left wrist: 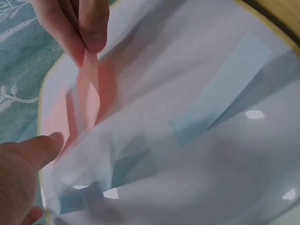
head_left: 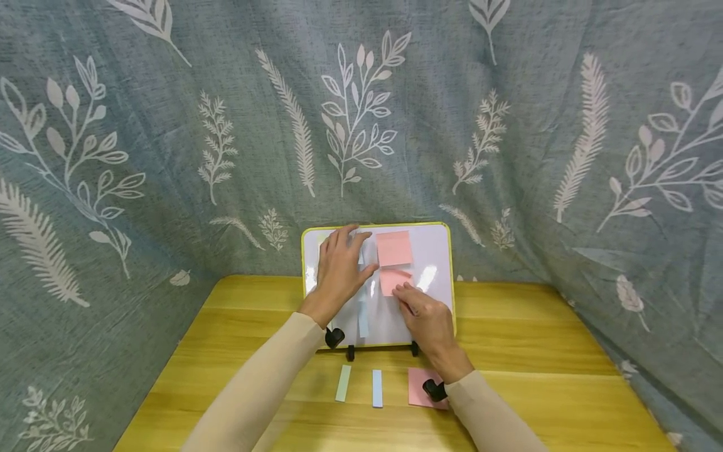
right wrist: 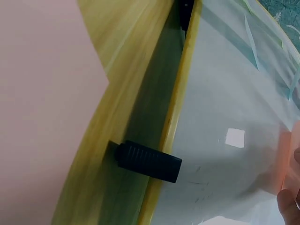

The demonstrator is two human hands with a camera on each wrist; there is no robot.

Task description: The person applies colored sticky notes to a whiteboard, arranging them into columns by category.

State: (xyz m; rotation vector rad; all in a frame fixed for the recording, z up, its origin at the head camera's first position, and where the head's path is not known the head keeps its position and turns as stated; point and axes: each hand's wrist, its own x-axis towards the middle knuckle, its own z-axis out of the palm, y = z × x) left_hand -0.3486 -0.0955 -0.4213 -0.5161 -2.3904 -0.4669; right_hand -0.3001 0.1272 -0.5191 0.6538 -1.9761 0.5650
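A small whiteboard [head_left: 433,248] with a yellow rim leans upright at the back of the table. My right hand [head_left: 432,323] pinches the lower edge of a pink sticky note [head_left: 390,284], which bends away from the board in the left wrist view. Just above it, another pink sticky note [head_left: 394,249] sticks to the board. My left hand [head_left: 341,263] is spread over the board's left half, its thumb pointing toward the pink notes and nothing in its grasp. Pale blue strips [head_left: 363,319] hang on the board, partly hidden by that hand.
On the wooden table [head_left: 508,351] before the board lie a green strip pad [head_left: 342,383], a blue strip pad [head_left: 377,388] and a pink note pad [head_left: 418,384]. Black stand feet [right wrist: 149,161] hold the board's lower edge. A patterned curtain [head_left: 361,201] hangs behind.
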